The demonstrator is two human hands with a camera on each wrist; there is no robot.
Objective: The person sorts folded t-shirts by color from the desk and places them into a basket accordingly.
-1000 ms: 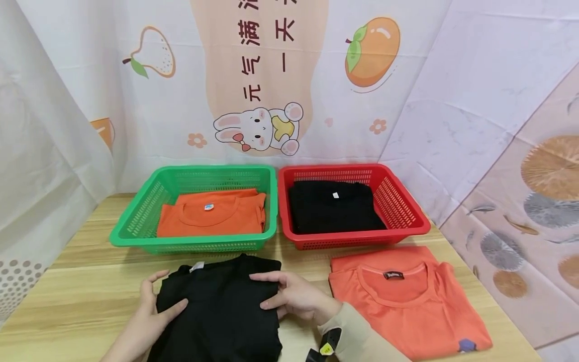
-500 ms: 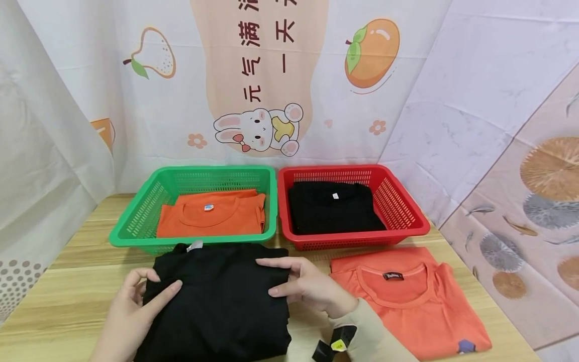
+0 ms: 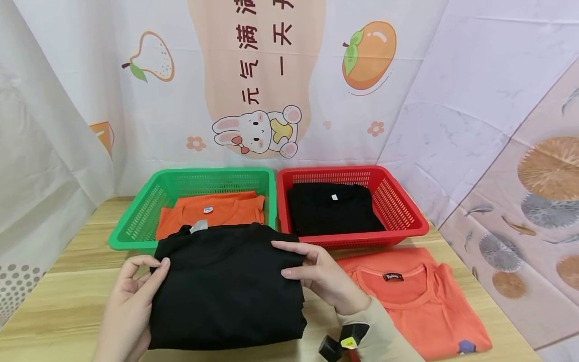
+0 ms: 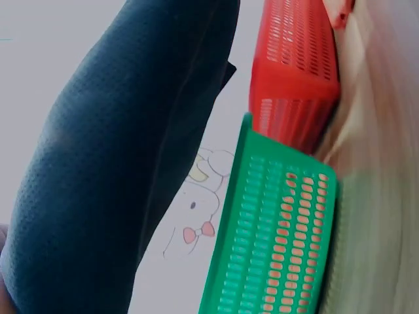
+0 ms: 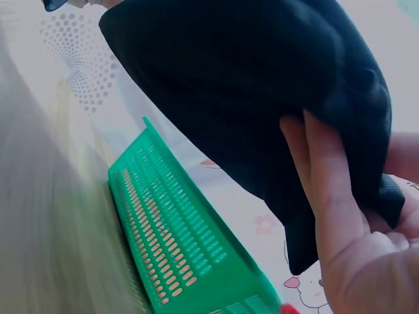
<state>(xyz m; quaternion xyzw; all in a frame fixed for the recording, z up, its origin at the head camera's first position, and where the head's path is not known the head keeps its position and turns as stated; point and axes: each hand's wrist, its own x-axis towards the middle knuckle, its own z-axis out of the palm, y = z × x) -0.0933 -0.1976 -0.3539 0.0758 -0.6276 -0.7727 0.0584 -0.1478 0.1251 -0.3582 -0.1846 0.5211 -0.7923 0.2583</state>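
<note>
A folded black T-shirt (image 3: pixel 226 286) with a white neck tag hangs between my two hands, raised off the table. My left hand (image 3: pixel 131 296) pinches its left edge, thumb on top. On the opposite edge my right hand (image 3: pixel 323 276) grips it, thumb and forefinger above; the right wrist view shows other fingers (image 5: pixel 327 170) beneath the cloth. The shirt overlaps the front rim of the green basket (image 3: pixel 131 221), which holds a folded orange T-shirt (image 3: pixel 212 208). In the left wrist view the black cloth (image 4: pixel 124 144) fills the left side.
Right of the green basket stands a red basket (image 3: pixel 407 221) with a folded black T-shirt (image 3: pixel 332 213) inside. A coral T-shirt (image 3: pixel 402 281) lies folded on the wooden table (image 3: pixel 59 296), near the right forearm. Behind the baskets hangs a printed curtain (image 3: pixel 149 125).
Both hands have lifted the black T-shirt up off the table and moved it forward, toward the green basket. The coral T-shirt and both baskets have stayed in place.
</note>
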